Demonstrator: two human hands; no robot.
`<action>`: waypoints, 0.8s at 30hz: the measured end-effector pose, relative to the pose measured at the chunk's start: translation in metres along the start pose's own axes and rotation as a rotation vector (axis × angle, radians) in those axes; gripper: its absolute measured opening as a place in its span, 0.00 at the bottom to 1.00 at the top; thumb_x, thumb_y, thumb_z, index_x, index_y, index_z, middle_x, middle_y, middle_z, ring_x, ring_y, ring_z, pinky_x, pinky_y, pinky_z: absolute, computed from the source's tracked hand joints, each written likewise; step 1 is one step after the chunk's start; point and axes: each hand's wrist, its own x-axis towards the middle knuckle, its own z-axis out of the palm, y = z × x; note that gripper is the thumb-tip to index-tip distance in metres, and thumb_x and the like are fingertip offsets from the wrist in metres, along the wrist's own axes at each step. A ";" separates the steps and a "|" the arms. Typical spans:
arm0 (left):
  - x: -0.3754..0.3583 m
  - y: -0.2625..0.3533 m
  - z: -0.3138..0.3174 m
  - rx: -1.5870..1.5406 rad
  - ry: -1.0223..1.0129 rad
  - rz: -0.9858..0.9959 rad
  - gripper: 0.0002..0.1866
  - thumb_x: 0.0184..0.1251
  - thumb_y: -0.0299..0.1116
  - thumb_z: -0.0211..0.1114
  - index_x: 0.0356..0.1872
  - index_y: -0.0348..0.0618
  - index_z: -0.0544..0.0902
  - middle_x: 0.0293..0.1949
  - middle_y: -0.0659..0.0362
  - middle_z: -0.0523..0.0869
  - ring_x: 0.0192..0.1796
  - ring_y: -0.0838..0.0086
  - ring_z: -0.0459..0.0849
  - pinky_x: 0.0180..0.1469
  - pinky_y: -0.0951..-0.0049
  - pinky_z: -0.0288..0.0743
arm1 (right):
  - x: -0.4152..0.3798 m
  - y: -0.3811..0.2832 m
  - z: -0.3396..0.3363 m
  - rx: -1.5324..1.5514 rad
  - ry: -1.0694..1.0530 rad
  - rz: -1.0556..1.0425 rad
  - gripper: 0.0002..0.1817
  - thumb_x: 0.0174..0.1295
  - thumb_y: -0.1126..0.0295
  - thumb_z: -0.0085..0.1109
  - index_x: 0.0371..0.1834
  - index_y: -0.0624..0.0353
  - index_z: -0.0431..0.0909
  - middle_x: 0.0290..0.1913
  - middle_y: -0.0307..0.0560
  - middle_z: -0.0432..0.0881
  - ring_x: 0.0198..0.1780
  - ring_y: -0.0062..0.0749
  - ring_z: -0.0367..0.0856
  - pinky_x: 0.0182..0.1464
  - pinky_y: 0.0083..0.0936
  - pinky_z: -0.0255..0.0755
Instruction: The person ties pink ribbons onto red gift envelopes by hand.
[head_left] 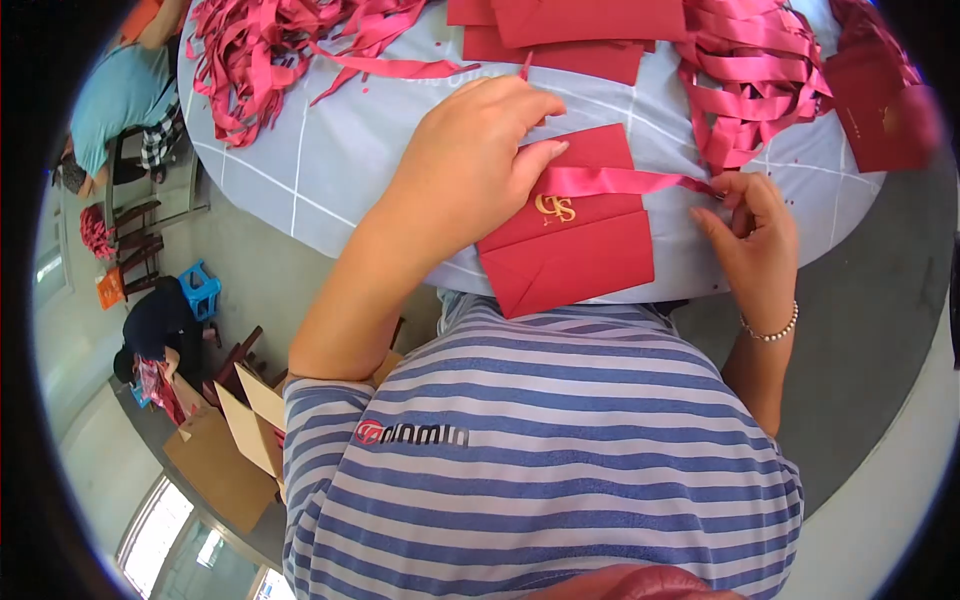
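A red paper gift bag (590, 250) with a gold logo lies flat at the table's near edge. Across it runs a pink-red satin ribbon (620, 181). My left hand (480, 150) rests over the bag's left part, fingers bent, with a narrow ribbon tip poking out beyond them; where the fingers grip is partly hidden. Just right of the bag, my right hand (750, 220) pinches the ribbon's other end between thumb and fingers.
Ribbon heaps lie at the table's far left (255, 60) and right (750, 80). Stacked red bags (590, 25) sit beyond my hands; another red bag (865, 120) is at the right edge. Left of the table are a blue stool (200, 290), an open carton (245, 425) and other people.
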 end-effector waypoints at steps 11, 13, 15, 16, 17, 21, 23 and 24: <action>-0.004 0.003 -0.010 -0.104 -0.251 -0.079 0.30 0.43 0.37 0.84 0.50 0.40 0.84 0.39 0.54 0.84 0.43 0.60 0.83 0.49 0.64 0.76 | 0.002 0.030 -0.027 0.572 -0.163 0.132 0.06 0.67 0.78 0.67 0.44 0.66 0.81 0.45 0.42 0.86 0.40 0.19 0.81 0.43 0.16 0.73; -0.006 0.002 -0.010 -0.108 -0.283 -0.058 0.32 0.41 0.38 0.84 0.52 0.42 0.84 0.41 0.55 0.85 0.46 0.60 0.82 0.55 0.63 0.73 | 0.005 0.032 -0.024 0.689 -0.169 0.116 0.06 0.67 0.78 0.66 0.44 0.66 0.82 0.44 0.43 0.86 0.40 0.19 0.81 0.43 0.15 0.72; -0.007 0.000 -0.010 -0.116 -0.286 -0.045 0.32 0.41 0.39 0.84 0.52 0.43 0.84 0.43 0.55 0.85 0.47 0.60 0.82 0.57 0.62 0.72 | 0.012 0.038 -0.015 1.005 -0.195 0.068 0.05 0.68 0.79 0.64 0.45 0.66 0.81 0.48 0.50 0.87 0.46 0.26 0.86 0.44 0.15 0.76; -0.007 0.000 -0.010 -0.124 -0.288 -0.024 0.33 0.41 0.39 0.84 0.53 0.44 0.84 0.44 0.55 0.85 0.48 0.60 0.82 0.59 0.62 0.70 | 0.012 0.036 -0.010 1.002 -0.197 0.068 0.05 0.68 0.79 0.64 0.45 0.66 0.81 0.48 0.50 0.87 0.46 0.26 0.86 0.44 0.15 0.76; -0.007 -0.001 -0.009 -0.125 -0.284 -0.023 0.33 0.41 0.39 0.84 0.53 0.44 0.84 0.44 0.55 0.85 0.48 0.60 0.82 0.59 0.62 0.70 | 0.012 0.030 -0.002 1.144 -0.202 0.068 0.04 0.69 0.80 0.62 0.44 0.66 0.79 0.51 0.55 0.86 0.50 0.32 0.87 0.45 0.17 0.79; -0.008 0.000 -0.009 -0.074 -0.280 0.008 0.33 0.42 0.41 0.84 0.53 0.44 0.84 0.46 0.55 0.86 0.50 0.60 0.82 0.63 0.62 0.68 | 0.011 0.030 0.015 1.494 -0.267 0.077 0.03 0.70 0.81 0.58 0.42 0.64 0.75 0.57 0.66 0.84 0.58 0.49 0.87 0.45 0.20 0.85; -0.007 0.001 -0.007 -0.072 -0.279 -0.004 0.32 0.43 0.43 0.84 0.52 0.44 0.84 0.45 0.55 0.87 0.49 0.60 0.83 0.64 0.62 0.68 | 0.011 0.026 0.024 1.601 -0.278 0.092 0.03 0.71 0.81 0.57 0.42 0.63 0.75 0.54 0.63 0.85 0.56 0.47 0.88 0.43 0.19 0.84; -0.006 0.002 -0.005 -0.091 -0.278 -0.039 0.30 0.46 0.44 0.83 0.51 0.44 0.85 0.43 0.55 0.87 0.48 0.60 0.83 0.64 0.61 0.68 | 0.012 0.026 0.028 1.618 -0.293 0.109 0.03 0.72 0.81 0.57 0.44 0.62 0.75 0.50 0.59 0.86 0.53 0.43 0.88 0.41 0.18 0.84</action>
